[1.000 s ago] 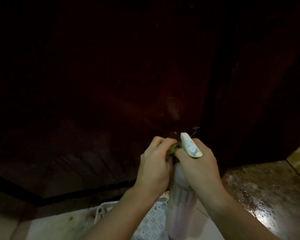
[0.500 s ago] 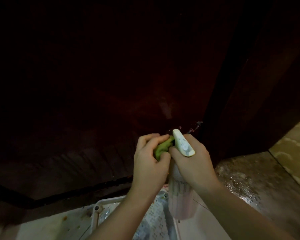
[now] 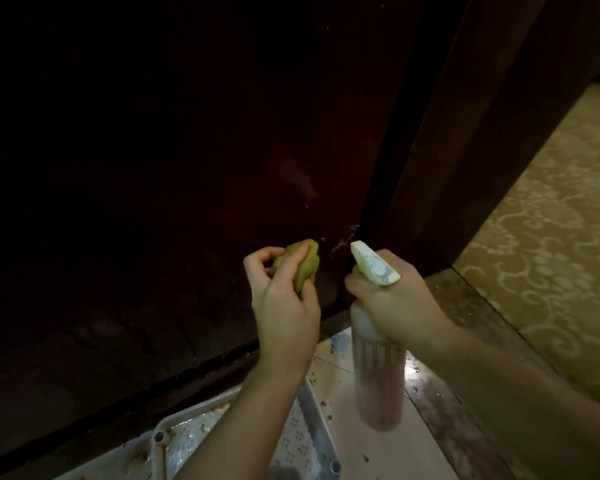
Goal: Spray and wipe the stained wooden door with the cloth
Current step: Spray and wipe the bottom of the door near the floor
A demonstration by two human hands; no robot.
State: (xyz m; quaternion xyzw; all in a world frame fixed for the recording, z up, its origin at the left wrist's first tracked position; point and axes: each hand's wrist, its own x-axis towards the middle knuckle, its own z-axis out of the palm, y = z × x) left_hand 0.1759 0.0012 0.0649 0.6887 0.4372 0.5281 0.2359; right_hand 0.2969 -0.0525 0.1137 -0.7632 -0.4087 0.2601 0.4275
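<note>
A dark stained wooden door (image 3: 194, 161) fills the upper left of the view, with a pale smear near its right edge. My left hand (image 3: 284, 306) holds a bunched green cloth (image 3: 303, 263) just in front of the door's lower part. My right hand (image 3: 395, 299) grips the neck of a translucent spray bottle (image 3: 378, 379), whose white nozzle points up and left at the door. The two hands are a short way apart. Small specks mark the door edge between them.
The dark door frame (image 3: 465, 140) stands to the right of the door. A metal perforated floor grate (image 3: 302, 445) lies on pale tiles below my left forearm. A wet stone threshold (image 3: 465, 306) and a patterned yellow floor (image 3: 551, 237) lie on the right.
My hands were together at the nozzle, with the cloth pressed against it. They have drawn apart: the left hand with the cloth moved left, and the view shifted so that more floor shows.
</note>
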